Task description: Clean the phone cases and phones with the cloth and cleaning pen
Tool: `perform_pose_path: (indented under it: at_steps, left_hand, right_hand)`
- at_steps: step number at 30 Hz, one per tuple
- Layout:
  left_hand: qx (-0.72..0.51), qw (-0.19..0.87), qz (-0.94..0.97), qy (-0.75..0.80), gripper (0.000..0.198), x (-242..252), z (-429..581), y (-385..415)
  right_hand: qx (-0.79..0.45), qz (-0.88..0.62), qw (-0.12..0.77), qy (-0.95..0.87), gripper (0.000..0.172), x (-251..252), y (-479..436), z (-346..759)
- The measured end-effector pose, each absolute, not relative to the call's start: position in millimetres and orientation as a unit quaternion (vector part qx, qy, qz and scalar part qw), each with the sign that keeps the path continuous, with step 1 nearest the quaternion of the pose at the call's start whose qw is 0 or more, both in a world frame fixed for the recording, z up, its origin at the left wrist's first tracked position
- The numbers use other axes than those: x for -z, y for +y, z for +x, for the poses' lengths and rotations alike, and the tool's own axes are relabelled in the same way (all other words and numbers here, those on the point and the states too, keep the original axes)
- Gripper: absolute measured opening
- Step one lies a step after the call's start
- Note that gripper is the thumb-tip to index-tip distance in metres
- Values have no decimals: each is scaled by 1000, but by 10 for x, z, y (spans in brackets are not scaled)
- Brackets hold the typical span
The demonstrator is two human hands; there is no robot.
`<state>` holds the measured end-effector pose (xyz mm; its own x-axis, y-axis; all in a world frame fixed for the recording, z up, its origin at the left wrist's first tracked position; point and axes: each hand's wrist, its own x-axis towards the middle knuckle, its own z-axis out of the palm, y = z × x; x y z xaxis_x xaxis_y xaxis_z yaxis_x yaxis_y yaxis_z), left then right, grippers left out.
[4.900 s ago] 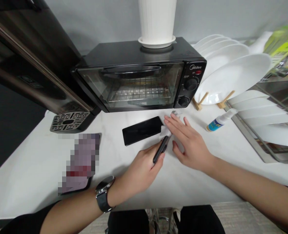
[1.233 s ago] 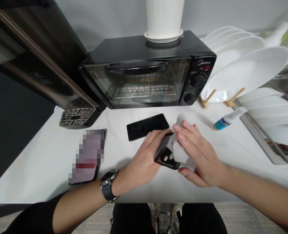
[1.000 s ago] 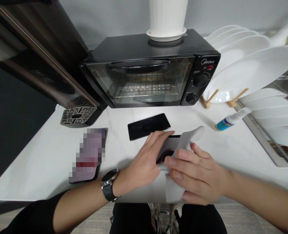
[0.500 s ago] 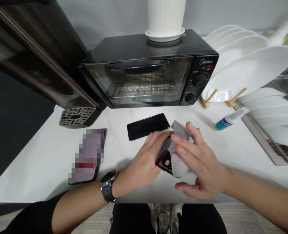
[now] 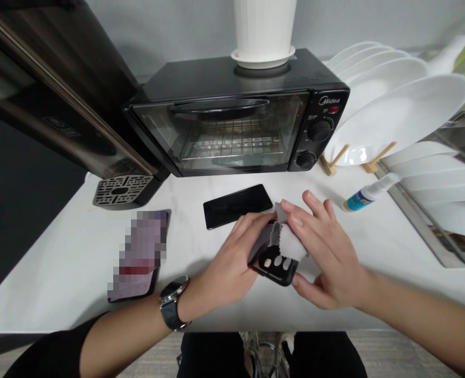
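Black phone case (image 5: pixel 276 269) was gripped in left hand (image 5: pixel 230 258), curled. Grey cloth (image 5: pixel 291 242) was pressed against it under right hand (image 5: pixel 330 254), half-open.

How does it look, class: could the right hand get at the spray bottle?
Probably yes: nothing visible stands between the right hand and the spray bottle, though that hand touches the grey cloth.

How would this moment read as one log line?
Left hand: grips case; right hand: fingers on cloth at case; black phone: on counter; bottle: on counter, right
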<state>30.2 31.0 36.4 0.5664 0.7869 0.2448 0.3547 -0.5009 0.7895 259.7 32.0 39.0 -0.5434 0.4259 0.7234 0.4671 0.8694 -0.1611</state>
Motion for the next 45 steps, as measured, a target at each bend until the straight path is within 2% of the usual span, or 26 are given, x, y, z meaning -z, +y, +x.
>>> perform_pose_path:
  at_steps: [3,6,8,13,18,20,24,26,31,37,39,43,45]
  left_hand:
    - [-306,357,812,345,65,-363,291,303]
    - [-297,362,812,349,65,-348,283,302]
    - [-297,360,813,348,64,-340,281,306]
    - [-315,357,810,342,61,-359,293,317]
    - [-303,368,811,340,61,-386,300,306]
    - [-305,369,811,335,61,-375,297,300]
    - [-304,370,804,352,61,-338,293,299]
    - [-305,367,805,352,60,-337,291,303]
    - [-318,354,814,333,58,-377,295,314]
    - [-317,359,815,327,52,-395,303,302]
    - [-313,368,810,331,50,-399,302,297]
    - [-295,382,804,346,53,-395,306,300]
    - [-297,379,806,345,53,-384,307,305]
  right_hand:
    - [55,-198,398,-894,83,-377,263,2577]
    - [81,-148,402,-900,70,-362,222,2560]
    - [85,-146,404,-899,67,-360,227,2561]
    - [34,-236,400,-885,85,-376,320,2598]
    - [22,-241,404,-882,86,-384,315,2591]
    - [46,-204,400,-892,81,-383,275,2572]
    - [90,-124,403,-902,62,-378,210,2549]
    - [91,-122,407,-901,59,-378,212,2554]
    - [50,-225,412,-882,82,-383,294,2594]
    - [36,-217,415,-883,86,-387,282,2601]
    - [55,-178,409,-893,79,-397,242,2585]
    - [103,-98,403,-904,49,-434,187,2550]
    - [112,-95,404,-903,45,-442,190,2548]
